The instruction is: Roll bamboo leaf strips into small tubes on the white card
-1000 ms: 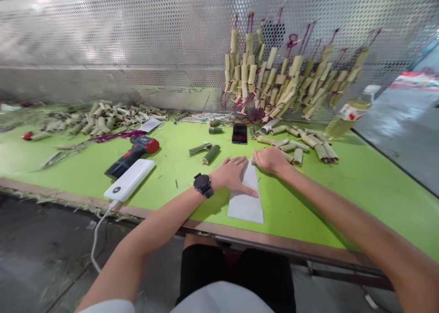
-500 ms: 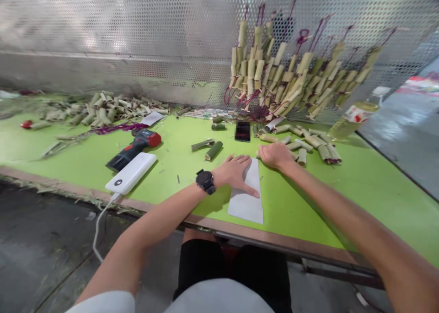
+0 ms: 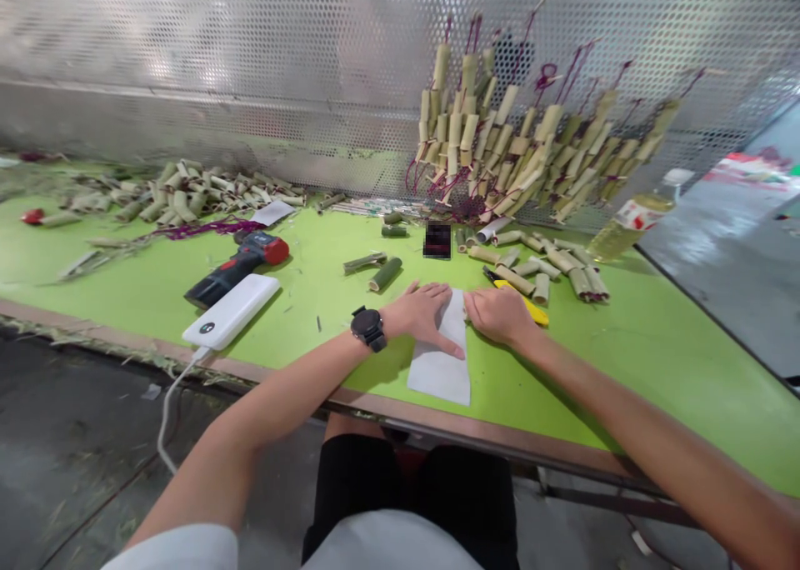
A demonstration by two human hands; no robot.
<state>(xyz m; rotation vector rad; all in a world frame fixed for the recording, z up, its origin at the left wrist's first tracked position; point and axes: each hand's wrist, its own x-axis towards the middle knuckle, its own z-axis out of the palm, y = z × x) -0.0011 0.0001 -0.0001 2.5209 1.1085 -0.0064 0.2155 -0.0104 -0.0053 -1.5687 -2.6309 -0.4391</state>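
Note:
My left hand lies flat with fingers spread, pressing a white sheet of paper onto the green tabletop. A black watch is on that wrist. My right hand is closed, its fingertips against the table at the paper's upper right edge. Whatever it may pinch is hidden or too small to name. Just beyond the right hand lies a yellow and black hand tool, partly covered by the hand. Two green bamboo pieces rest past the left fingertips.
A cordless drill and a white power bank with its cable lie left. Bamboo piles are at the back left, cut pieces at right. Strung bamboo bundles lean on the mesh wall. An oil bottle stands right.
My right hand has moved toward me along the paper's right edge, uncovering the yellow and black tool behind it. My left hand stays flat on the paper.

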